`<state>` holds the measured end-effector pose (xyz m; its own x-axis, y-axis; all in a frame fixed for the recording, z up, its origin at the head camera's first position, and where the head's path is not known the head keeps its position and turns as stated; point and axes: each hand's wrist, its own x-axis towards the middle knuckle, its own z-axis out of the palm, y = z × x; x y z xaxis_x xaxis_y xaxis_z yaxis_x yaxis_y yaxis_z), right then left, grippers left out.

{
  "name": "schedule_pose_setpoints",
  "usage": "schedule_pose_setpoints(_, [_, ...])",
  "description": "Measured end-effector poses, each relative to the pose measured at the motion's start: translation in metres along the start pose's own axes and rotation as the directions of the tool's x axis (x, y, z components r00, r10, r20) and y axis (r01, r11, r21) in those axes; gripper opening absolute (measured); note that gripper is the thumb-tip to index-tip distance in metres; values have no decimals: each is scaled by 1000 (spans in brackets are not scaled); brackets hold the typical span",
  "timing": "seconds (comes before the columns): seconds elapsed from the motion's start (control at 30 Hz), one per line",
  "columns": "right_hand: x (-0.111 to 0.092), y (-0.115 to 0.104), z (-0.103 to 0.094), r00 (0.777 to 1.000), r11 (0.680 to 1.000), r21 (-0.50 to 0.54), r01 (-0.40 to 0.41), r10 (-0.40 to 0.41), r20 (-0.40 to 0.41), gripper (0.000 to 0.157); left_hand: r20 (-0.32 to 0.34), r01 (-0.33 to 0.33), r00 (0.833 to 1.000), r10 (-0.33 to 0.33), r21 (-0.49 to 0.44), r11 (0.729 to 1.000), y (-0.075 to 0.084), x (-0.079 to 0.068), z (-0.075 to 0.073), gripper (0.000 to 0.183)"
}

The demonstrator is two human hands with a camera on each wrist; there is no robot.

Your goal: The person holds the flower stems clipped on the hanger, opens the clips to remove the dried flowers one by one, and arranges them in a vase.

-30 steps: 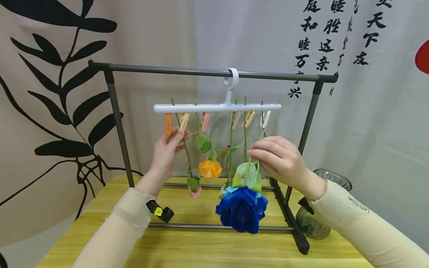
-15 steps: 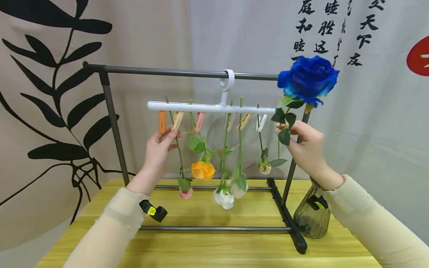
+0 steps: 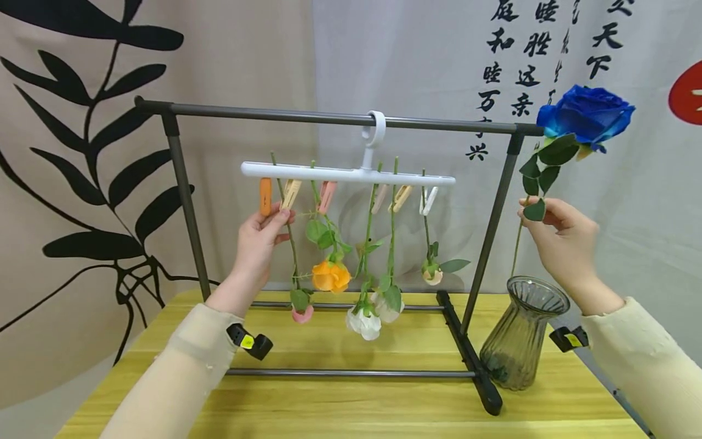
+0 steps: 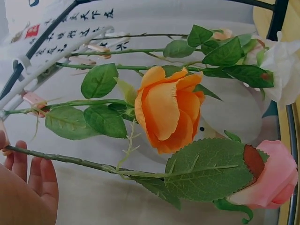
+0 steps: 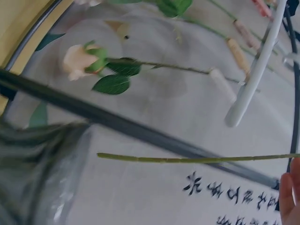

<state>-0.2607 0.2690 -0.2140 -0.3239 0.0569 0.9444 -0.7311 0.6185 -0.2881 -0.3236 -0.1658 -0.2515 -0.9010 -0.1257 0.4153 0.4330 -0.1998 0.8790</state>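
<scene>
My right hand (image 3: 567, 244) pinches the stem of a blue rose (image 3: 587, 119), held bloom up to the right of the rack. The bare lower end of its stem (image 5: 154, 159) points down at the mouth of a ribbed glass vase (image 3: 518, 341). At the left, my left hand (image 3: 258, 244) pinches the lower end of a beige clothespin (image 3: 290, 194) on the white hanger (image 3: 318, 172). From that clothespin a pink rose (image 4: 269, 180) hangs head down. Beside it hang an orange rose (image 4: 168, 110), white roses (image 3: 364, 323) and a small cream rose (image 3: 432, 274).
A dark metal rack (image 3: 247, 114) stands on the wooden table (image 3: 351, 402), its top bar carrying the hanger. An orange clothespin (image 3: 265, 196) holds no flower. The vase stands close to the rack's right foot (image 3: 485, 390). Behind is a printed curtain (image 3: 247, 49).
My right hand has turned the blue rose from head down to bloom up and carried it right, from in front of the hanging flowers to over the vase. The left hand stays at the clothespin.
</scene>
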Motion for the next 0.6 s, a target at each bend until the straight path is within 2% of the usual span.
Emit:
schedule_pose_setpoints(0.17, [-12,15,-16,993,989,-101,-109,113,42,11,-1,0,1000,0,-16,1000,-1,2,1,21])
schedule_pose_setpoints(0.27, [-23,24,-22,980,969,-190,-157,176,88,15,-3,1,1000,-1,-23,1000,-3,2,1,17])
schedule_pose_setpoints(0.4, [-40,34,-27,967,937,-317,-148,204,153,18,0,10,1000,-10,-28,1000,-5,1,1,16])
schedule_pose_setpoints(0.6, [-58,54,-35,934,906,-409,-110,235,269,10,12,7,1000,-7,-42,999,-6,2,1,18])
